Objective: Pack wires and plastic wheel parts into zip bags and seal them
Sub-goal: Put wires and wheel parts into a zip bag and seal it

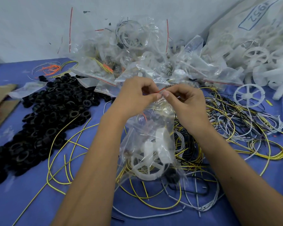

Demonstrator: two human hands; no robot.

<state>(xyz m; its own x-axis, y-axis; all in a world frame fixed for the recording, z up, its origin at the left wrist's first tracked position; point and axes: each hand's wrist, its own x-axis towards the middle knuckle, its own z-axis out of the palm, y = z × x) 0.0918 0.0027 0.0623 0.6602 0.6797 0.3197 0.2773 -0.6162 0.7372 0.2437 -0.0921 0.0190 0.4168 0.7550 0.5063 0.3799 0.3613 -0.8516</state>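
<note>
At the far left edge a piece of brown cardboard [2,95] lies on the blue table [15,201]. Just right of it you have a heap of black plastic rings [44,121] running from near to far, with a small bunch of orange wires [50,68] beyond it. Loose yellow wires [67,154] curve over the table between the rings and your arms.

Your left hand [136,93] has its fingers curled, pinching the red-striped top edge of a clear zip bag [149,144]. Your right hand [183,98] pinches the same edge just beside it, thumb tips nearly touching. The bag hangs below both hands at the centre, holding a white plastic spoked wheel [145,167], other white parts and some wire.

Beyond your hands sits a pile of filled zip bags [137,59]. To the right lies a tangle of wires [235,128], then a loose white wheel [249,95], and at far right a heap of white wheel parts [268,62].
</note>
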